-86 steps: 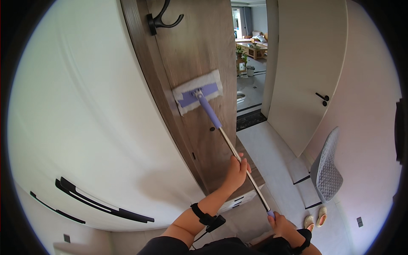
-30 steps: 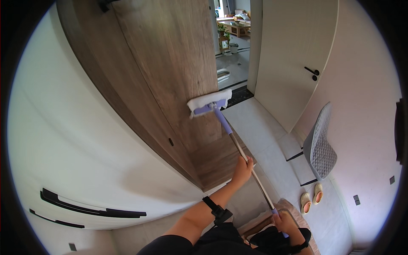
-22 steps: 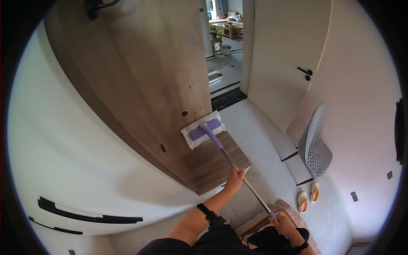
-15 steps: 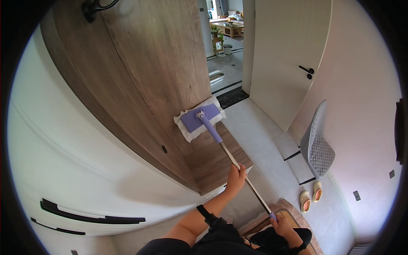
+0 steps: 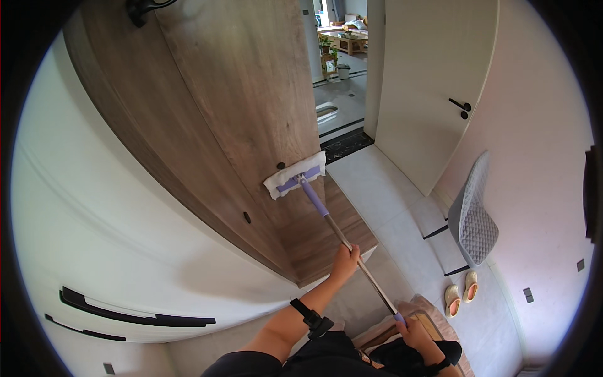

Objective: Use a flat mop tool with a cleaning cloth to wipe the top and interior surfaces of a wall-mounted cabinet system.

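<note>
A flat mop (image 5: 312, 196) with a purple head and silver pole runs from my hands up to a wood-grain cabinet (image 5: 251, 107). My left hand (image 5: 345, 261) is wrapped round the middle of the pole. My right hand (image 5: 414, 333) grips the purple end of the handle, lower right. A white cloth (image 5: 274, 186) covers the mop head, which is tilted against the cabinet's upright panel, above its wooden ledge (image 5: 339, 217). A small dark round knob or hole (image 5: 281, 166) shows just above the cloth.
A grey padded chair (image 5: 474, 220) and a pair of pale clogs (image 5: 461, 293) stand on the tiled floor at right. Beyond them is a white door (image 5: 433, 88), standing ajar by a doorway. A patterned, cushion-like item (image 5: 433, 308) lies near my right hand.
The mop head has tipped, its purple plate now seen more edge-on and the cloth's far edge raised against the panel. The dark knob has come into sight. Both hands keep their grip.
</note>
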Demonstrator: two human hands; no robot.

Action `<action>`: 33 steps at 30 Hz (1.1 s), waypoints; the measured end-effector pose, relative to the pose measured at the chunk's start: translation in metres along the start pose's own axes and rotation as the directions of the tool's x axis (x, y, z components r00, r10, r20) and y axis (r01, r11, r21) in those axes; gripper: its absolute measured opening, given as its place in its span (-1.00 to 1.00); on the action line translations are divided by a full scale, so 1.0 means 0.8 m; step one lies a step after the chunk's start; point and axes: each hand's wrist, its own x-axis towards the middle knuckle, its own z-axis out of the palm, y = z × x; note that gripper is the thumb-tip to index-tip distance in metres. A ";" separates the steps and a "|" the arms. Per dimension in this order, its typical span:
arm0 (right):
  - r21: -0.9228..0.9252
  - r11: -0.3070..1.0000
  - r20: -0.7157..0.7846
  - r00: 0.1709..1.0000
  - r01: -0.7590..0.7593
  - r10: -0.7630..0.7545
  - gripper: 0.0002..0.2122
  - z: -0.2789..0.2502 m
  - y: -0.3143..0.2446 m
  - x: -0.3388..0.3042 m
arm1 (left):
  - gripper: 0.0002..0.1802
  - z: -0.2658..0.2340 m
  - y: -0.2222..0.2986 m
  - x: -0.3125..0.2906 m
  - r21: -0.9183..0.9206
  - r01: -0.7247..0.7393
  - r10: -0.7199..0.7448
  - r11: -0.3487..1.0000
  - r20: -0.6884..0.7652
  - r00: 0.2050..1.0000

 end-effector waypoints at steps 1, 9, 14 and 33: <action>-0.003 1.000 -0.019 1.000 0.019 -0.019 -0.65 -0.002 -0.001 -0.001 | -0.78 0.001 0.002 0.002 -0.001 -0.001 0.001 1.000 -0.001 1.000; -0.027 0.999 0.070 0.997 0.043 -0.041 -0.67 -0.034 -0.044 0.008 | -0.72 -0.001 -0.005 0.018 -0.043 -0.076 0.074 0.996 -0.033 0.997; 0.112 0.990 0.146 0.987 -0.083 0.066 -0.65 0.021 0.025 0.013 | -0.71 0.003 -0.028 0.017 0.065 -0.030 0.029 0.997 0.020 0.999; 0.130 0.952 0.265 0.935 -0.277 0.235 -0.55 0.090 0.058 0.054 | -0.63 0.000 -0.180 0.059 -0.034 0.524 -0.522 0.851 0.058 0.851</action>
